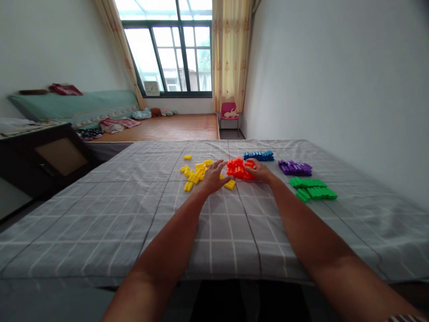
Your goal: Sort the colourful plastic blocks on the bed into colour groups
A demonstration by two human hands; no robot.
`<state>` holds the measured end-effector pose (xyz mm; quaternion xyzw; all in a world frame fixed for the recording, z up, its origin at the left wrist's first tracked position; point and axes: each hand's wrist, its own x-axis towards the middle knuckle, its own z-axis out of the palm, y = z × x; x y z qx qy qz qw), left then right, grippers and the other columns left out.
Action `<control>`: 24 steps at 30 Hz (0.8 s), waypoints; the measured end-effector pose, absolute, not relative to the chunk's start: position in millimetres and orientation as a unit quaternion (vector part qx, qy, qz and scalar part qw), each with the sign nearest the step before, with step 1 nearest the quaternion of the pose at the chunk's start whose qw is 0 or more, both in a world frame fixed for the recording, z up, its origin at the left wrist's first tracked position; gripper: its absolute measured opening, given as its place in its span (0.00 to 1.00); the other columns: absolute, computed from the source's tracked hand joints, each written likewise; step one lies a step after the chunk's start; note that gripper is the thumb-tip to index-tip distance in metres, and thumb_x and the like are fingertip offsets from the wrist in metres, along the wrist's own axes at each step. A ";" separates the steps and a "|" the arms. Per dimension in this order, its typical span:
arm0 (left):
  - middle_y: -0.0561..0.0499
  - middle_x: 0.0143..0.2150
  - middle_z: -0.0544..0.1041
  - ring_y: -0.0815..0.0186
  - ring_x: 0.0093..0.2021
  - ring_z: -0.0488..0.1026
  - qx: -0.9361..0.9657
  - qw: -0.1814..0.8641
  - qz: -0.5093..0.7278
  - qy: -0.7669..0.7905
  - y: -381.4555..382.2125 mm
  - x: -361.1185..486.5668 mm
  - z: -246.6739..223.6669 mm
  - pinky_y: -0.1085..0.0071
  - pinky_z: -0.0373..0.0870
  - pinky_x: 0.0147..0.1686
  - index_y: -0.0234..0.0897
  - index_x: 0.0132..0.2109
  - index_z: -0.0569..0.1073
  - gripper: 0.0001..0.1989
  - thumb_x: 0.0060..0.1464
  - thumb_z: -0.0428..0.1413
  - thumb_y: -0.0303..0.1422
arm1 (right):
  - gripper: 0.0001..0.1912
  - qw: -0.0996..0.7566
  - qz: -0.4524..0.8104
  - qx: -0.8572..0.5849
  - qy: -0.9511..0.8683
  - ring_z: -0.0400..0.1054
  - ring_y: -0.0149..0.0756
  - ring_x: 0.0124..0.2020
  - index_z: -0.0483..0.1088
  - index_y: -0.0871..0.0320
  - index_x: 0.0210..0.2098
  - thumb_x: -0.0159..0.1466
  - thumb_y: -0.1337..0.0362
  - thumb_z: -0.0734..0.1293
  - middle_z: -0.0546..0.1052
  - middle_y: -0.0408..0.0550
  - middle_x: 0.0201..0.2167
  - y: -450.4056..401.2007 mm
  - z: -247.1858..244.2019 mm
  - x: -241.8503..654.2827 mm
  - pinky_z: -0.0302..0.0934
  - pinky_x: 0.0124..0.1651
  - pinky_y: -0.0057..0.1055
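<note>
My left hand [213, 179] is open, fingers and thumb apart and pointing at the left side of a pile of orange-red plastic pieces [236, 168]. Loose yellow plastic pieces [195, 175] lie scattered to its left, and a few more yellow ones show beneath and beside its thumb. On the pile's right side, my right hand [262, 171] has its thumb and fingers closed about some orange-red pieces. The small pieces look like short, ridged blocks; their exact kind is too small to make out.
Sorted in rows on the grey checked tablecloth [110, 210] are blue pieces [258, 155], purple pieces [295, 167] and green pieces [313, 188], all to the right. A white wall [351, 89] borders the table's right side. Beyond are a bed platform [181, 125] and pink chair [229, 107].
</note>
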<state>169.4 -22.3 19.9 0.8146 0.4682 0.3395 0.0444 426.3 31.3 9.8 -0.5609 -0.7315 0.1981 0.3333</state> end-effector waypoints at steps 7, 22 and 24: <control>0.43 0.67 0.57 0.47 0.64 0.57 0.832 0.041 0.247 0.496 -29.3 171.2 19.3 0.51 0.59 0.59 0.46 0.66 0.58 0.44 0.43 0.64 0.45 | 0.28 0.425 0.496 -0.371 -0.660 0.70 0.40 0.46 0.64 0.54 0.54 0.57 0.53 0.69 0.74 0.51 0.49 2.4 15.4 363.2 0.66 0.50 0.40; 0.46 0.45 0.76 0.58 0.50 0.68 0.712 -0.053 0.307 0.629 -7.8 120.2 28.2 0.62 0.63 0.54 0.41 0.41 0.77 0.13 0.61 0.47 0.34 | 0.27 0.465 0.562 -0.334 -0.597 0.55 0.38 0.64 0.63 0.43 0.57 0.65 0.42 0.51 0.61 0.41 0.65 -14.2 37.9 359.6 0.59 0.56 0.44; 0.46 0.46 0.76 0.58 0.50 0.68 0.712 -0.052 0.310 0.628 -9.3 122.7 27.7 0.63 0.63 0.53 0.41 0.41 0.77 0.14 0.62 0.46 0.36 | 0.29 0.452 0.556 -0.346 -0.606 0.60 0.41 0.61 0.64 0.44 0.56 0.64 0.39 0.50 0.64 0.43 0.63 -12.1 36.1 363.2 0.62 0.53 0.44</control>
